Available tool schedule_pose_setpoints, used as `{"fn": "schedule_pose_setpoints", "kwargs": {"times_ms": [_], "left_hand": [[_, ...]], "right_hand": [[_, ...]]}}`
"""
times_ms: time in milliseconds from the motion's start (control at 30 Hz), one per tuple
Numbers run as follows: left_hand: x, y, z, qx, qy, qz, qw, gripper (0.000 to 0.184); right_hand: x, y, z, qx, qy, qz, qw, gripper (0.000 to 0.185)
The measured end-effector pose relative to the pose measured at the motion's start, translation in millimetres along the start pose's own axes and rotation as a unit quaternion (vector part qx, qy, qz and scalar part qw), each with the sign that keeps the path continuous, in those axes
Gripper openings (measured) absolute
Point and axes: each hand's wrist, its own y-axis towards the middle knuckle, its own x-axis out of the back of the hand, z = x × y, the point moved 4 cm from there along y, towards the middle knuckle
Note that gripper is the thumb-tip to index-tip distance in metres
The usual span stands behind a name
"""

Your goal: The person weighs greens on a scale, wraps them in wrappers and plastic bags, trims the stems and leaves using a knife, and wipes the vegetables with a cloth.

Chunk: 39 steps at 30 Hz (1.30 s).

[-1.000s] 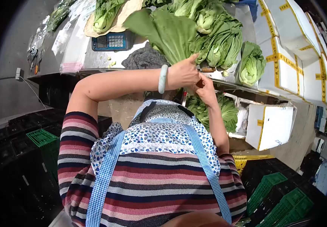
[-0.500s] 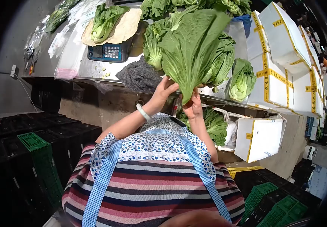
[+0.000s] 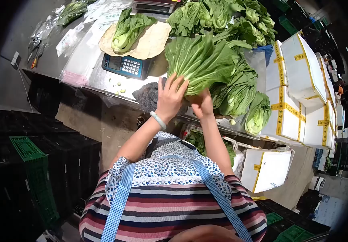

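Observation:
A head of leafy greens (image 3: 200,60) is held between my two hands, its broad leaves fanned away from me over the table edge. My left hand (image 3: 171,98) lies against its near left side with the fingers bent over the leaves; a pale bangle rings that wrist. Under the stem end my right hand (image 3: 201,105) grips, its fingers partly hidden by the leaves. Just left of my left hand is a dark grey cloth (image 3: 146,97). More heads of greens (image 3: 236,90) lie close on the right, and a single head (image 3: 258,113) rests at the table edge.
A blue scale (image 3: 127,66) carries a tan sheet (image 3: 155,40) with another head of greens (image 3: 129,34). Plastic bags (image 3: 79,60) lie to its left. White foam boxes (image 3: 282,101) are stacked at right; another foam box (image 3: 267,171) stands lower. Black and green crates (image 3: 33,169) stand at left.
The held greens have tipped from upright to lower, with their leaves spread. My left hand has moved up from the stem end onto the leaves' near side. The whole view has shifted slightly.

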Motion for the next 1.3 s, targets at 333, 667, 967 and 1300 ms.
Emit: {"fn": "schedule_pose_setpoints", "kwargs": {"times_ms": [333, 667, 967, 1300], "left_hand": [[48.3, 10.4, 150.0, 0.223, -0.300, -0.045, 0.926, 0.080], [15.8, 98.7, 304.3, 0.314, -0.557, 0.074, 0.765, 0.061], [-25.0, 124.4, 371.2, 0.420, -0.651, 0.021, 0.631, 0.039], [-23.2, 133.8, 338.2, 0.380, -0.636, 0.342, 0.578, 0.069]], "right_hand": [[-81.3, 132.6, -50.6, -0.037, 0.249, 0.091, 0.964, 0.054], [-151.8, 235.4, -115.6, 0.042, 0.241, 0.025, 0.969, 0.052], [-149.8, 257.3, -134.5, 0.063, 0.220, -0.009, 0.973, 0.053], [-194.6, 258.5, -119.9, 0.233, -0.487, -0.120, 0.833, 0.056]]}}
